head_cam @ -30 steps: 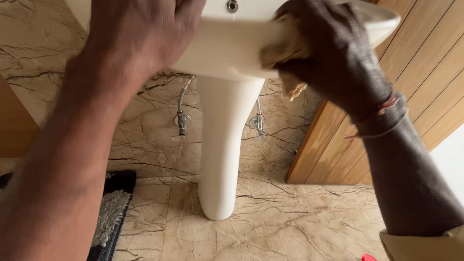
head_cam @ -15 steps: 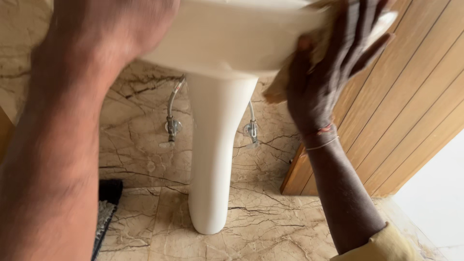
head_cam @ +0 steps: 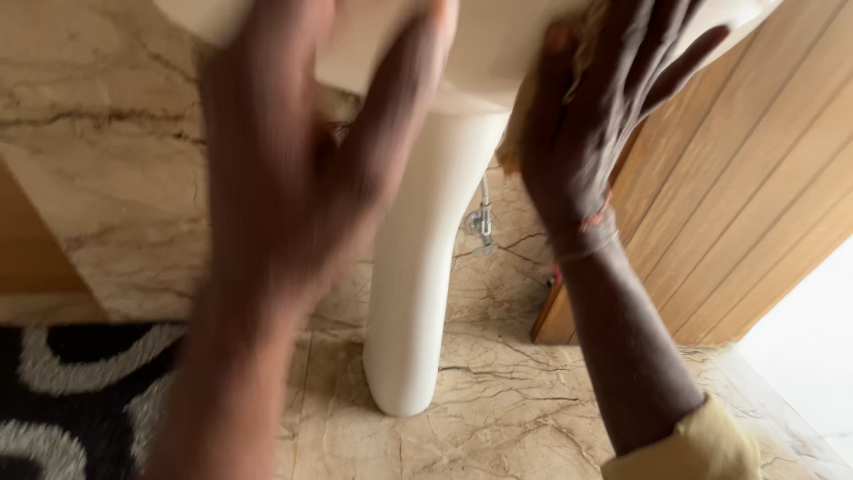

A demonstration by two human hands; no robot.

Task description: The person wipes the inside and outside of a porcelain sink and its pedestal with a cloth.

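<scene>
A white pedestal basin (head_cam: 484,53) stands against a marble wall, seen from below its bowl, with its column (head_cam: 418,267) running down to the floor. My right hand (head_cam: 595,116) presses a tan cloth (head_cam: 520,133) flat against the underside of the bowl at the right, fingers spread over it. My left hand (head_cam: 302,169) is blurred in front of the bowl's left side, fingers apart, holding nothing; whether it touches the basin I cannot tell.
A metal stop valve (head_cam: 482,222) with a hose sits on the wall right of the column. A wooden slatted door (head_cam: 737,196) stands at the right. A black and white mat (head_cam: 80,400) lies on the marble floor (head_cam: 498,418) at the left.
My left hand has dropped from the bowl's upper left to lower in front of it. My right hand stays pressed on the cloth under the bowl. The view has shifted, showing more mat.
</scene>
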